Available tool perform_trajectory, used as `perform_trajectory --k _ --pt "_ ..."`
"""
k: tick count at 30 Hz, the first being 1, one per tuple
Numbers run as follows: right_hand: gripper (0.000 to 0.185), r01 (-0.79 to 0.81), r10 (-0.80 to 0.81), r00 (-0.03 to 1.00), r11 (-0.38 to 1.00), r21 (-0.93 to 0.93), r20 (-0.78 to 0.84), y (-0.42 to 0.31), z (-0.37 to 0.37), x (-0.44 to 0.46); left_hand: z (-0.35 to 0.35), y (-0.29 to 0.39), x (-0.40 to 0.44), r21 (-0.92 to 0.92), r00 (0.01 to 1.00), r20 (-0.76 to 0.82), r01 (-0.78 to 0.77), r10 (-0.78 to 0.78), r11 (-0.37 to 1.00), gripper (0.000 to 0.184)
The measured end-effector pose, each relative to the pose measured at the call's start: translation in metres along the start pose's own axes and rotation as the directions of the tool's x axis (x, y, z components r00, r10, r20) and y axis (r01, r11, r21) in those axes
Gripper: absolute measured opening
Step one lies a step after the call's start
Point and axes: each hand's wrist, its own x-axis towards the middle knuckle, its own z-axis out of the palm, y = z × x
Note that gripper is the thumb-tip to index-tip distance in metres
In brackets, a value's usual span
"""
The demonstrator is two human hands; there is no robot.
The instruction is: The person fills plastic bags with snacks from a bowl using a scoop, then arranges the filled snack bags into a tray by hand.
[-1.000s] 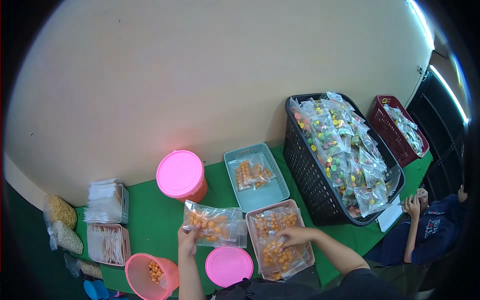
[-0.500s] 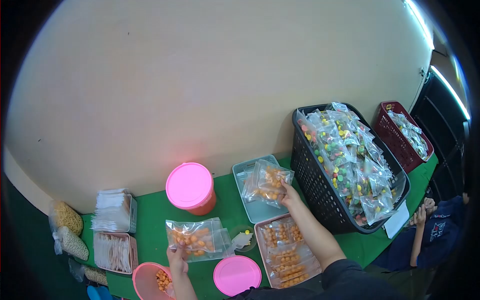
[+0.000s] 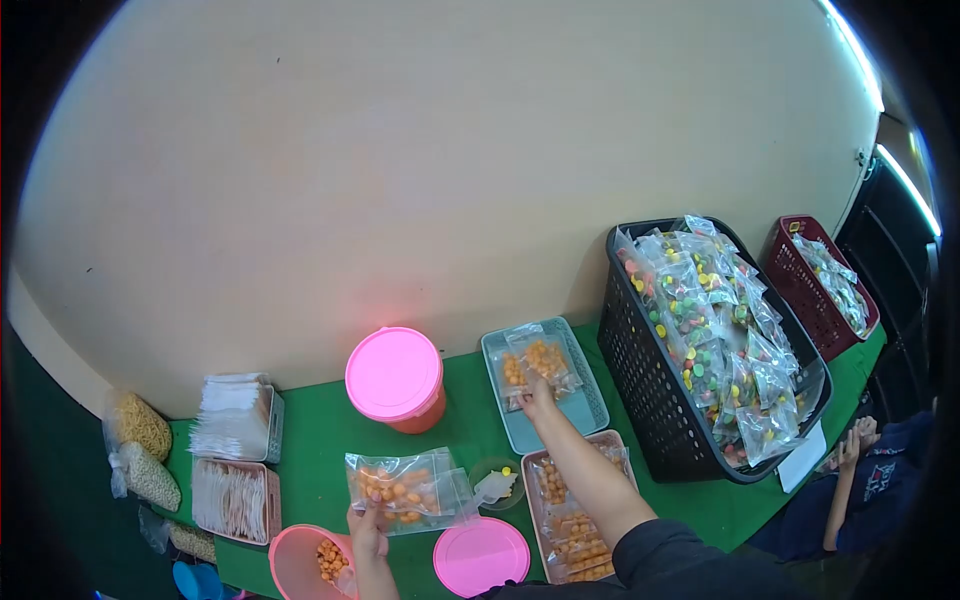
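Observation:
My left hand (image 3: pixel 368 530) is closed on the lower edge of clear plastic bags of orange snack balls (image 3: pixel 400 485), held above the green tabletop. My right hand (image 3: pixel 537 397) reaches into the grey-blue tray (image 3: pixel 520 432), its fingers closed at the lower edge of a clear bag of orange snack balls (image 3: pixel 543 357). Another such bag lies just left of it in that tray. Nearer to me, a pale pink tray (image 3: pixel 537 520) holds rows of similar bags, partly hidden by my right forearm. Loose orange balls (image 3: pixel 331 562) lie in the pink bucket (image 3: pixel 290 555) below my left hand.
A lidded pink tub (image 3: pixel 395 375) stands by the wall; a pink lid (image 3: pixel 482 557) lies in front, near a small bowl (image 3: pixel 495 485). At right are a black basket (image 3: pixel 655 400) of candy bags, a maroon basket (image 3: pixel 800 280) and another person's hands (image 3: pixel 850 445). Packet baskets (image 3: pixel 268 495) stand left.
My right hand has lowered the bag of snack balls from above the grey-blue tray down into it. The left hand still holds its bags in much the same place. The view has shifted slightly.

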Motion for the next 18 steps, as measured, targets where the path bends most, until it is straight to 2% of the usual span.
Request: perform_trajectory --k 2,3,4,5,6,7,8,9,11,12,14,18 --pt "0.054 0.009 -0.012 0.999 0.998 -0.063 -0.045 0.006 -0.001 -0.009 -0.001 -0.003 0.002 0.013 1.000 -0.002 -0.025 0.025 1.000 0.052" --pt "0.057 0.159 -0.254 0.925 0.934 -0.321 -0.282 0.000 0.006 -0.038 -0.001 -0.002 0.001 0.013 1.000 -0.001 -0.020 0.020 1.000 0.052" --pt "0.061 0.215 -0.516 0.746 0.785 -0.581 -0.421 -0.003 0.008 -0.051 0.001 0.000 0.000 0.027 1.000 -0.018 0.010 -0.009 1.000 0.050" --pt "0.060 0.421 -0.714 0.656 0.615 -0.667 -0.244 0.000 0.005 -0.049 0.003 0.001 -0.001 0.039 0.999 -0.035 0.038 -0.037 0.999 0.047" --pt "0.060 0.422 -0.715 0.655 0.614 -0.667 -0.243 -0.005 0.002 -0.045 0.007 0.001 -0.001 0.038 0.999 -0.034 0.038 -0.037 0.999 0.047" --pt "0.060 0.569 -0.819 0.548 0.217 -0.793 0.170 -0.011 -0.004 -0.042 0.012 0.001 -0.002 0.033 0.999 -0.026 0.019 -0.018 0.999 0.045" --pt "0.060 0.660 -0.723 0.392 -0.209 -0.721 0.568 -0.015 -0.009 -0.039 0.015 0.000 -0.003 0.029 1.000 -0.017 0.000 0.001 1.000 0.044" --pt "0.060 0.661 -0.724 0.393 -0.207 -0.721 0.567 -0.018 -0.009 -0.045 0.015 0.000 -0.005 0.031 1.000 -0.017 -0.002 0.002 1.000 0.044" --pt "0.053 0.532 -0.500 0.464 -0.503 -0.681 0.731 -0.026 -0.004 -0.062 0.013 -0.002 -0.004 0.045 0.999 -0.007 0.033 -0.033 0.998 0.044" --pt "0.053 0.538 -0.499 0.457 -0.504 -0.675 0.736 -0.027 -0.003 -0.057 0.010 -0.004 -0.002 0.041 1.000 -0.008 0.025 -0.024 0.999 0.044" --pt "0.060 0.454 -0.282 0.686 -0.555 -0.697 0.671 -0.018 -0.008 -0.036 0.002 -0.010 -0.002 0.127 0.999 0.015 0.038 -0.040 0.991 0.045" --pt "0.057 0.568 -0.200 0.636 -0.532 -0.628 0.745 -0.012 0.000 -0.045 0.006 -0.009 -0.005 0.075 0.997 -0.012 0.071 -0.070 0.995 0.040"
